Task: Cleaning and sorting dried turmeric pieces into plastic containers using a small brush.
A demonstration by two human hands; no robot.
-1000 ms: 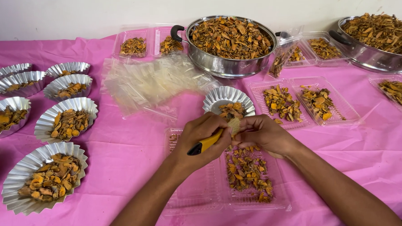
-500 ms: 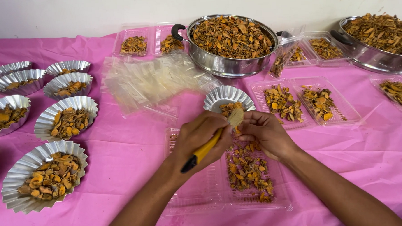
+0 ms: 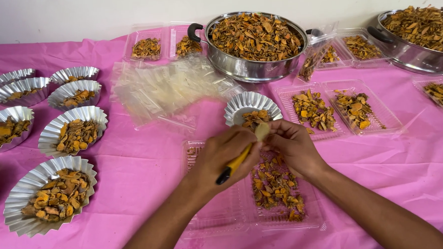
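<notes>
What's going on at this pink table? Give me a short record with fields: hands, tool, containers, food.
left hand: left hand grips a yellow-handled tool
right hand: right hand pinches a small pale piece at the tool's tip
below hands: clear plastic tray holding orange dried pieces
just beyond: fluted foil cup, partly filled
left side: more filled foil cups
far side: two steel pots heaped with the same pieces
surface: pink tablecloth

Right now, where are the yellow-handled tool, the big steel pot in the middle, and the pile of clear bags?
yellow-handled tool (image 3: pixel 235 163), head view, on its yellow handle.
big steel pot (image 3: pixel 249 66), head view, on its shiny side wall.
clear bags (image 3: pixel 165 89), head view, on the pile's middle.
</notes>
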